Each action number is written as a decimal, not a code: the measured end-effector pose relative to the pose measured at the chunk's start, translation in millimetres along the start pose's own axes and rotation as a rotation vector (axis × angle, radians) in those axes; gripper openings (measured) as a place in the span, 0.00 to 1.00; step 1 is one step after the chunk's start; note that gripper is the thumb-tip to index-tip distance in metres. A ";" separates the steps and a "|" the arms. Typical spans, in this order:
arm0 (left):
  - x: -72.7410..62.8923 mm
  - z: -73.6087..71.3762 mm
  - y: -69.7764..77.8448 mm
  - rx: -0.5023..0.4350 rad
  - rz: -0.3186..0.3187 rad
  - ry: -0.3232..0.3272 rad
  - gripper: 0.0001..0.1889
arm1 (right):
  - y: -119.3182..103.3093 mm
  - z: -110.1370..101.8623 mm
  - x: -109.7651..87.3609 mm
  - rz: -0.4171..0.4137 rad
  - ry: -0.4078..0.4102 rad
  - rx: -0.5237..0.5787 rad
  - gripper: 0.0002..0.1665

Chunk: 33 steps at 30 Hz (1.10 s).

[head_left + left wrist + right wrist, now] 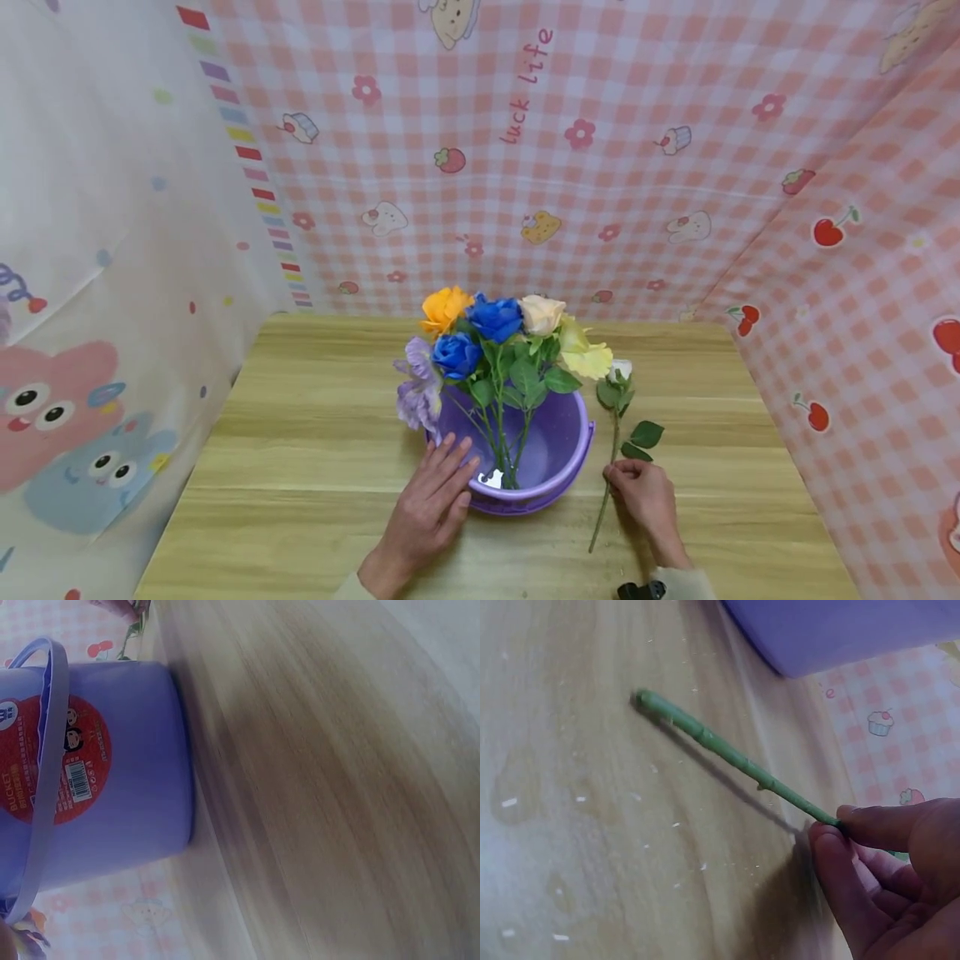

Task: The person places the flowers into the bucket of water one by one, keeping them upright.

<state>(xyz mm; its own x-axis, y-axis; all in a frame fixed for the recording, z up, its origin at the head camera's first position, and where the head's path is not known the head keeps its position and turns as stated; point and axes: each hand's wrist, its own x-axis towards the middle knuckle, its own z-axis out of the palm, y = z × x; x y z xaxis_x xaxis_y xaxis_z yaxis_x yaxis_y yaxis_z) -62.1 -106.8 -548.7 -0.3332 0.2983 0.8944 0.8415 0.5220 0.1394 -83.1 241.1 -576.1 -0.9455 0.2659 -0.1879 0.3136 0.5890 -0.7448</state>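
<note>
A purple bucket stands on the table, its red label showing in the left wrist view. Inside it, artificial flowers lean together: blue roses, an orange rose, a cream rose, a yellow flower and a purple flower. My left hand rests on the near left rim with fingers extended. Right of the bucket, my right hand pinches the stem of a white rose between thumb and finger. In the right wrist view the cut stem points away from the fingertips.
The bucket's handle hangs down its side. A wood-grain table carries everything, with small bright specks on it near the stem. Pink checked cloth closes off the back and right; a white printed cloth hangs at the left.
</note>
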 end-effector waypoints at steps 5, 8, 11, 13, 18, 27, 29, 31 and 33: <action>1.8 1.3 0.8 -0.002 0.003 -0.008 0.21 | -3.6 -7.4 -3.0 0.022 0.073 0.072 0.14; 1.8 1.0 0.8 -0.004 -0.005 -0.018 0.21 | -6.8 -12.3 -4.8 0.012 0.119 0.114 0.15; 1.3 0.0 0.5 0.000 -0.012 -0.026 0.22 | -10.1 -15.8 -5.6 -0.007 0.167 0.141 0.14; 0.8 -0.9 0.5 0.001 -0.016 -0.029 0.21 | -13.0 -17.8 -5.7 -0.021 0.188 0.174 0.13; -0.2 -3.0 0.2 0.007 -0.029 -0.037 0.22 | -21.4 -22.8 -5.4 -0.031 0.207 0.257 0.13; -1.2 -3.0 0.5 0.003 -0.035 -0.039 0.22 | -37.5 -33.7 -9.5 -0.062 0.233 0.398 0.14; -1.4 -2.6 0.3 0.002 -0.038 -0.041 0.22 | -40.9 -35.0 -10.4 -0.069 0.245 0.443 0.13; -1.6 -2.3 0.1 0.001 -0.037 -0.040 0.22 | -44.9 -36.6 -11.6 -0.073 0.254 0.476 0.13; -1.6 -2.1 0.0 0.001 -0.035 -0.038 0.22 | -49.6 -39.2 -13.5 -0.077 0.264 0.506 0.13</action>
<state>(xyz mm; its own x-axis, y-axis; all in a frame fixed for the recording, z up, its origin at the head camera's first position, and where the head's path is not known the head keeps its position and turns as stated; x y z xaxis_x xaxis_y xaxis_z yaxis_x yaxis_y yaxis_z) -60.7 -109.0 -549.3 -0.3783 0.3105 0.8721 0.8288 0.5331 0.1697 -82.4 238.2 -511.5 -0.8899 0.4562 -0.0030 0.1023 0.1932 -0.9758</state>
